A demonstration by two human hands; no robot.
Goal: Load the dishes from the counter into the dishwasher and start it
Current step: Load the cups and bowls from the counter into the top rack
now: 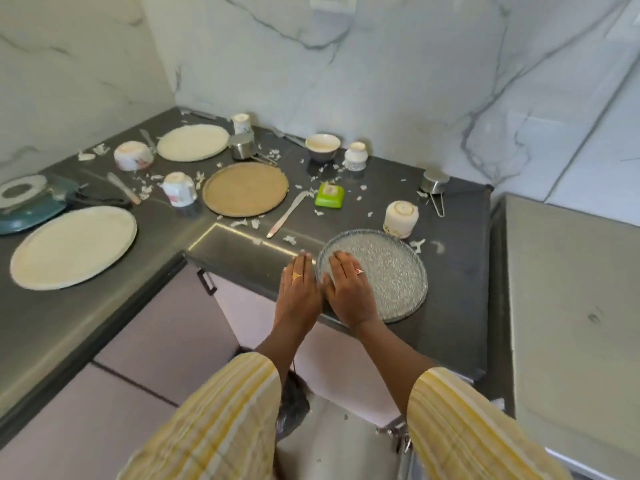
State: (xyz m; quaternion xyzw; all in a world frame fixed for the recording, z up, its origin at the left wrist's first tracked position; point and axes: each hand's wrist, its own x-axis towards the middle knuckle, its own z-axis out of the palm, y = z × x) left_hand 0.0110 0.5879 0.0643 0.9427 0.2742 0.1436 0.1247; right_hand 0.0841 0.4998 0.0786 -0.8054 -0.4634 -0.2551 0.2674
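1. The glass plate [388, 271] lies flat at the front edge of the dark counter [450, 289], close to the person.
2. The right hand [346, 289] rests flat on the left part of the plate with its fingers straight. It is not gripping anything.
3. The left hand [299, 285] lies flat on the counter, just beside the plate's left rim. It holds nothing.
4. I think the step is picking up this plate. Lots of dishes still wait, like the big cream plate [72, 247], the brown plate [245, 189] and the upside-down cup [401, 219] just behind the glass plate.
5. Next, fingers must get under the rim, maybe by sliding the plate a little over the edge. Glass is slippery and can break, so two hands would be safest.
6. I cannot see an open dishwasher here.
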